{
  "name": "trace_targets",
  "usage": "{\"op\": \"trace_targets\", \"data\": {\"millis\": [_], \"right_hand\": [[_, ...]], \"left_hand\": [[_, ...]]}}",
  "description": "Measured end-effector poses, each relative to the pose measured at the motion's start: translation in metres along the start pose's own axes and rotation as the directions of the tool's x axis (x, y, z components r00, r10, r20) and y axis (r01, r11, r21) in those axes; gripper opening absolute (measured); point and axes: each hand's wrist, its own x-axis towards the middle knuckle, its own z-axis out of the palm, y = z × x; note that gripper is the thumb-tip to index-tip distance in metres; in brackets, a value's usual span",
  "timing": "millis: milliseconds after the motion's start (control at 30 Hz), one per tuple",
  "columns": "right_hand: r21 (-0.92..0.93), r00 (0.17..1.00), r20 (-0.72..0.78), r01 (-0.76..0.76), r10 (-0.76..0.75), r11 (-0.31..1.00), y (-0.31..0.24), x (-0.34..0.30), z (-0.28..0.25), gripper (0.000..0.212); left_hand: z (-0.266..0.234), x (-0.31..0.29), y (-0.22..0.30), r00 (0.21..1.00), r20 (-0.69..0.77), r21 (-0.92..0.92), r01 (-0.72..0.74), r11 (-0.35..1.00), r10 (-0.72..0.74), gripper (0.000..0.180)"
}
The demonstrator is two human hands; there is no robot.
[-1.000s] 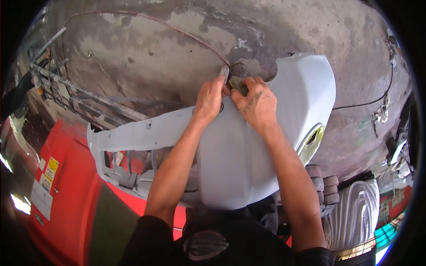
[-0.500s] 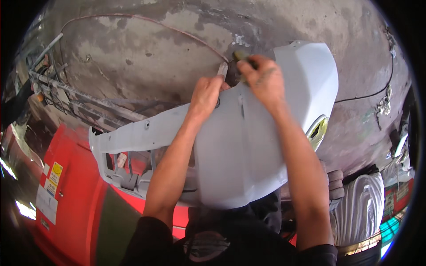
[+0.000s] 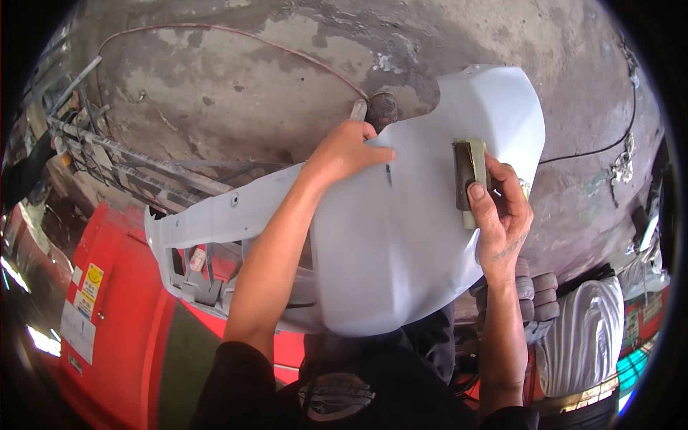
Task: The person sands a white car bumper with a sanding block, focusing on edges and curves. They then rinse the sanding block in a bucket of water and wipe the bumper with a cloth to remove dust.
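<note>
A grey car bumper (image 3: 358, 236) stretches across the middle, its slotted end at the left and a broad curved panel at the right. At its upper edge is my left hand (image 3: 349, 152), the thumb lying on the grey face and the other fingers curled over the edge, partly hidden. My right hand (image 3: 505, 215) pinches a sanding block (image 3: 469, 175) wrapped in dark and olive sheet, thumb in front, fingers behind. The block is over the bumper's right part; whether it touches the surface I cannot tell. A short dark mark (image 3: 389, 175) shows on the panel near my left thumb.
Behind the bumper's upper edge stand a pale bar end (image 3: 359, 110) and a dark rounded end (image 3: 383, 110). A thin hose (image 3: 236, 30) crosses the stained floor. A metal frame (image 3: 150, 161) lies left, above a red panel (image 3: 118, 272). Silvery wrapped material (image 3: 584, 337) lies at lower right.
My right hand has moved right and down from the upper edge, bringing the sanding block over the bumper's right side. My left hand has shifted slightly, its thumb now out across the face.
</note>
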Motion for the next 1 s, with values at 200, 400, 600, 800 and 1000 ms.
{"op": "trace_targets", "data": {"millis": [200,400,600,800,1000], "right_hand": [[0.017,0.994,-0.099,0.053,-0.052,0.998,0.012,-0.017,-0.019,0.047],[-0.106,0.972,-0.219,0.068,-0.090,0.992,0.025,-0.053,-0.069,0.045],[0.100,0.884,-0.438,-0.134,0.165,0.986,0.097,-0.080,-0.153,0.045],[0.413,0.834,-0.341,-0.281,0.433,0.866,0.266,-0.075,-0.218,0.042],[0.167,0.922,-0.306,-0.194,0.238,0.967,0.424,-0.014,-0.231,0.042]], "left_hand": [[0.019,0.016,-0.009,0.978,-0.206,0.022,-0.030,0.999,0.034,0.042],[0.011,-0.015,0.017,0.943,-0.314,0.215,-0.040,0.976,0.107,0.034],[0.047,-0.096,0.113,0.792,-0.343,0.348,-0.393,0.851,0.506,0.038],[0.191,-0.183,0.202,0.851,0.021,-0.220,-0.507,0.833,0.524,0.025],[0.431,-0.041,0.156,0.999,0.028,-0.458,0.030,0.889,-0.019,0.065]]}}
